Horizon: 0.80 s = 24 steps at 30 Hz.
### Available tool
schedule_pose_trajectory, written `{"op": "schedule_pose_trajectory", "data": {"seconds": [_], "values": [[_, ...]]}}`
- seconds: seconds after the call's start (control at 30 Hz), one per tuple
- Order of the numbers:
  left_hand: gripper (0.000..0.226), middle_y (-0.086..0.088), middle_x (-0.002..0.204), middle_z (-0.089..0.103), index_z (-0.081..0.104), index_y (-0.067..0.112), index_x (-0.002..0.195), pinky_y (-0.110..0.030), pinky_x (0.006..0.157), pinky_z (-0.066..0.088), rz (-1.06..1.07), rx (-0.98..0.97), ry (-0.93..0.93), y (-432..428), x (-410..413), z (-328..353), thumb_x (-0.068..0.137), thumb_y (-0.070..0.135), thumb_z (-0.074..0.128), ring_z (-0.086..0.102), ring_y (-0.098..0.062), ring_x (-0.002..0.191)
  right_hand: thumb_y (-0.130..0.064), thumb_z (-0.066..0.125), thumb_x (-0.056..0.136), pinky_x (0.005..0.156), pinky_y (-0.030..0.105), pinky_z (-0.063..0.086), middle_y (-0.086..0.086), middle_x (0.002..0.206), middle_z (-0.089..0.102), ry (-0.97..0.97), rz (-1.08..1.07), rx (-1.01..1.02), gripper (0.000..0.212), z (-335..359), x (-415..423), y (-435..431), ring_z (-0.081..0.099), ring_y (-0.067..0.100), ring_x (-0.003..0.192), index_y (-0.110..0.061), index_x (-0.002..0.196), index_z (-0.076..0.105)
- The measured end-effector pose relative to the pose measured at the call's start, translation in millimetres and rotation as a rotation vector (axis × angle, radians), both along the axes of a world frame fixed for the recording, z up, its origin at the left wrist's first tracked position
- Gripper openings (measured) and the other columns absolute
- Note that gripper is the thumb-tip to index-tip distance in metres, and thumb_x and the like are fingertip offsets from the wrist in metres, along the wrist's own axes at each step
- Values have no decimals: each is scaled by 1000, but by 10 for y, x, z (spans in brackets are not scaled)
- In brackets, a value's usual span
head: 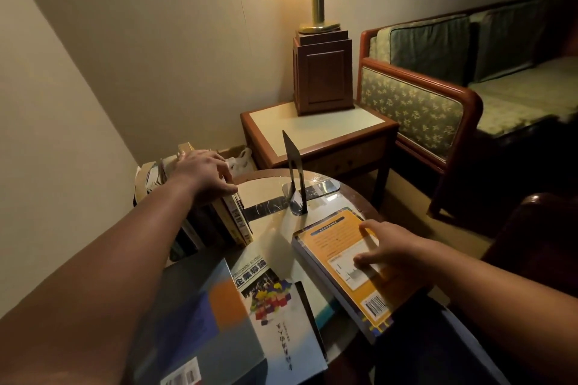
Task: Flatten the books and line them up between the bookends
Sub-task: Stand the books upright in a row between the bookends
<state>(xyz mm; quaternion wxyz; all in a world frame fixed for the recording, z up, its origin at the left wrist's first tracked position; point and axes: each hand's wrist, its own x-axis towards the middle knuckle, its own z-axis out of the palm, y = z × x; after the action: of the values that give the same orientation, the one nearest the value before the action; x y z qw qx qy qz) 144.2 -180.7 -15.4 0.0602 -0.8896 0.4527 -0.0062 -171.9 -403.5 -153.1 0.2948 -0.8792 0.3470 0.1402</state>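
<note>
A row of upright books (219, 225) stands at the left of the round table (350, 200). My left hand (203, 173) rests on top of the row, fingers curled over the rightmost book's upper edge. A dark metal bookend (294, 178) stands upright to the right of the row, with a gap between. An orange-covered book (344, 262) lies flat at the table's right; my right hand (391, 250) lies on it with fingers spread. A white book with coloured blocks (275, 306) and a grey-blue book (200, 322) lie flat near me. A second bookend is not visible.
A wooden side table (319, 134) with a lamp base (322, 72) stands behind the round table. A green patterned sofa (438, 97) is at the right. A wall runs along the left. A bag and box (237, 156) sit on the floor.
</note>
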Motion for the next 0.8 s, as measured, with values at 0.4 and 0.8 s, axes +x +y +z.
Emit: {"op": "schedule_pose_trajectory", "data": {"seconds": [0.4, 0.8], "values": [[42, 4, 147, 44, 67, 37, 107, -58, 113, 19, 2, 8, 13, 43, 12, 17, 77, 65, 64, 32, -26, 139, -21, 86, 72, 110, 48, 41, 10, 156, 33, -125, -17, 176, 103, 155, 528, -231, 35, 36, 141, -32, 154, 26], [44, 4, 149, 42, 66, 36, 113, -57, 114, 19, 14, 10, 6, 12, 15, 6, 78, 64, 63, 31, -27, 139, -20, 94, 57, 80, 43, 62, 6, 122, 55, -136, -25, 185, 83, -54, 651, -474, 61, 30, 107, -27, 125, 48]]}}
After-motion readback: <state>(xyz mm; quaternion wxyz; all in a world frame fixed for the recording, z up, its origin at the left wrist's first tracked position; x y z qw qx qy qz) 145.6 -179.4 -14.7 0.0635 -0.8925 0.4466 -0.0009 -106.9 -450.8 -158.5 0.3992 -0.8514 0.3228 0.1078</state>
